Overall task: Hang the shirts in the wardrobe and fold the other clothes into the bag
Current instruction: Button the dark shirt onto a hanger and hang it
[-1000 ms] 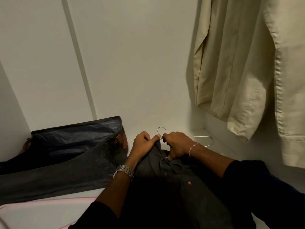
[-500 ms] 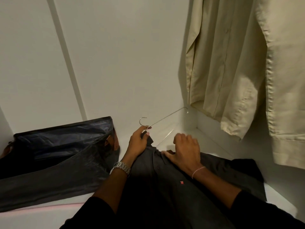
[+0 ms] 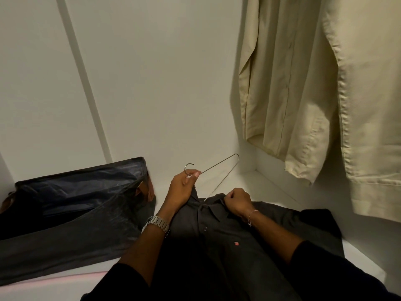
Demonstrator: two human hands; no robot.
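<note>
A dark grey shirt (image 3: 234, 242) with a small red chest logo lies flat on the white wardrobe floor in front of me. My left hand (image 3: 181, 187) grips a thin metal wire hanger (image 3: 219, 167) near its hook, one end of the hanger tucked under the shirt's collar. My right hand (image 3: 237, 202) is curled, pinching the collar on the right side. A dark bag (image 3: 71, 205) stands open at the left. A cream shirt (image 3: 321, 83) hangs at the upper right.
White wardrobe walls (image 3: 152, 83) close in behind and at the left. The white floor (image 3: 260, 181) shows between the grey shirt and the hanging cream shirt. A pale pink edge (image 3: 54, 283) runs along the lower left.
My right hand left the hanger, moved onto the shirt and now pinches the collar. My left hand took the hanger by its hook and tilted its far end upward.
</note>
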